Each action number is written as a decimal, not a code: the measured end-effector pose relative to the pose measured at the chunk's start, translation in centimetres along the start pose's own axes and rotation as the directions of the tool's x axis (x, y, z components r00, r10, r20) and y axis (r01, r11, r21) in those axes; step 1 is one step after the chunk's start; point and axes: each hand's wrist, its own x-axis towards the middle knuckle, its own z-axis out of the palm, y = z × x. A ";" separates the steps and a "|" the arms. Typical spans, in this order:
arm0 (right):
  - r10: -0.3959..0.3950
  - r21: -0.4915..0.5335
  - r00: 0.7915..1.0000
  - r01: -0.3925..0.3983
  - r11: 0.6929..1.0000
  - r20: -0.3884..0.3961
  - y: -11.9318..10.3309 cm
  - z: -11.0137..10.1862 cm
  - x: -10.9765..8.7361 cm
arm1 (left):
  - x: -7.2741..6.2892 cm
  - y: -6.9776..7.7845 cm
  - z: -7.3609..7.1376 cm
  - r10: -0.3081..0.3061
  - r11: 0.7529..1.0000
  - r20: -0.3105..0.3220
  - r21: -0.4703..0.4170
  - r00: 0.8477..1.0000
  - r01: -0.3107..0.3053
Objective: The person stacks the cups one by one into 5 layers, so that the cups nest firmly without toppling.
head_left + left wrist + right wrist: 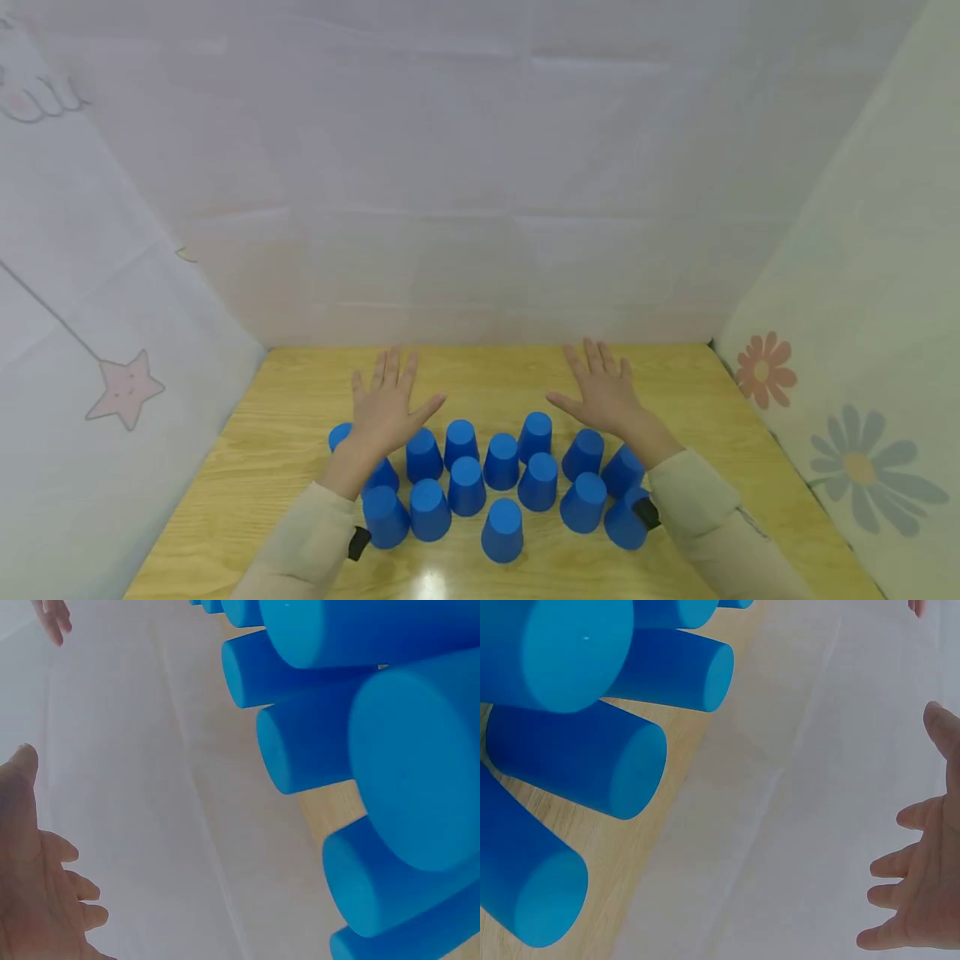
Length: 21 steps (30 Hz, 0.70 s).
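Several blue cups stand upside down on the wooden table, in uneven rows; one cup [502, 533] is nearest the front edge. My left hand [386, 410] is held above the left part of the group, fingers spread and straight, holding nothing. Its forearm partly hides a cup [340, 434] at the far left. Over the right part, my right hand [602, 395] is spread the same way, apart from the cups. In the left wrist view, cups [412, 765] fill the right side, with palm and fingers at the left. The right wrist view has cups [577, 757] on its left.
A pale cloth [480, 208] hangs behind the table [225, 450]. Printed cloths flank it on both sides, with a pink star [126, 389] on the left and flowers [859, 468] on the right. A dark strap piece [359, 543] shows at the left wrist.
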 end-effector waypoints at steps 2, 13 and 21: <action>-0.002 0.002 1.000 0.002 1.000 -0.007 0.3 0.0 -0.4 | -0.5 -0.3 -0.2 0.001 1.000 -0.007 -0.010 1.000 -0.001; -0.004 0.071 0.998 0.009 0.997 -0.070 1.5 0.9 -2.7 | -2.8 -1.9 0.2 -0.017 0.997 -0.022 -0.075 1.000 0.015; 0.028 0.146 0.996 -0.015 0.989 -0.083 3.0 1.7 -4.4 | -4.5 -3.8 1.1 -0.076 0.988 -0.010 -0.139 0.997 0.074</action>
